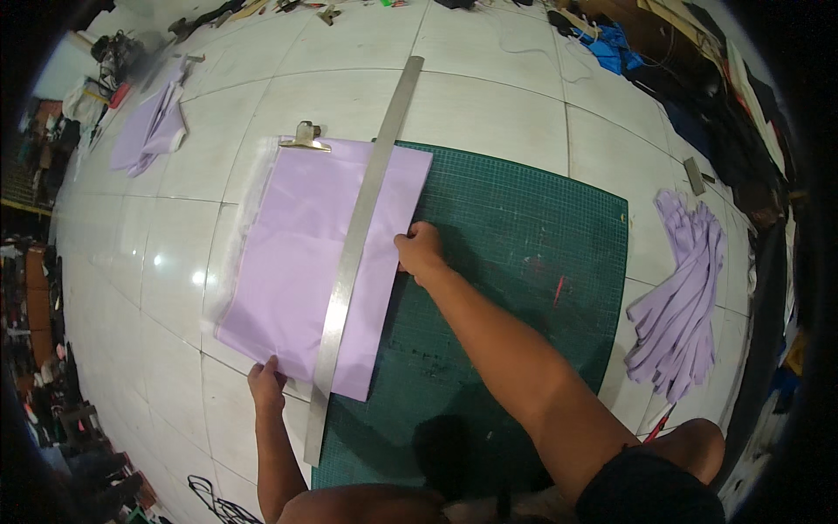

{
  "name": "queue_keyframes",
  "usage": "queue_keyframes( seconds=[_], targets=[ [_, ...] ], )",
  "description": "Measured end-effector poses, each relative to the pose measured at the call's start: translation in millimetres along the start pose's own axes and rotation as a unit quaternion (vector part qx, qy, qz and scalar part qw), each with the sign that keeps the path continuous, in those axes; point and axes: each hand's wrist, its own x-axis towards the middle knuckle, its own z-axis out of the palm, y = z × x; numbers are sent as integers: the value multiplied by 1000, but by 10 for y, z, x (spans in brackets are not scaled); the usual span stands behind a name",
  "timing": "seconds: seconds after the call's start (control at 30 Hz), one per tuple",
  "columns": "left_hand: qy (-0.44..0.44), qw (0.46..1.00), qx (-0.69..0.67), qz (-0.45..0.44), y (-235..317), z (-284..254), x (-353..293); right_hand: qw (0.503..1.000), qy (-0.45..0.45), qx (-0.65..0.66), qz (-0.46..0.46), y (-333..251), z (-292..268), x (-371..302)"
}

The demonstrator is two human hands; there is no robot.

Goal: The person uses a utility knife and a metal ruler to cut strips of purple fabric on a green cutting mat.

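A folded stack of lilac fabric (292,253) lies partly on a green cutting mat (524,253) and partly on the tiled floor. Across it runs a long metal ruler (358,227), slanting from the far edge down past the near edge. A metal bulldog clip (305,137) grips the fabric's far left corner. At the near edge, left of the ruler, my left hand (267,382) pinches the cloth, thumb on top. My right hand (420,251) is closed on the fabric's right edge, its fingers partly hidden beneath.
Cut lilac strips (681,297) lie in a bundle right of the mat, near a red-handled tool (659,424). More lilac cloth (153,131) lies at the far left. A blue bag (611,48) and dark cloth line the far right, and a black cord (218,502) is near left.
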Motion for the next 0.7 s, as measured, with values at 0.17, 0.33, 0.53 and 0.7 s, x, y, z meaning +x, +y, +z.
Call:
queue_keyframes(
  seconds=[0.17,0.33,0.53,0.7],
  targets=[
    [-39,999,25,-29,-92,261,-395,998,19,67,0,193,-602,-173],
    [-88,994,56,-33,-330,399,-729,995,77,59,24,369,-1045,-277],
    [-76,997,-16,7,-585,739,-937,995,95,9,-15,684,-1292,-42],
    [-59,998,17,17,-606,619,-1040,989,111,-88,-50,685,-1406,-360]
  ],
)
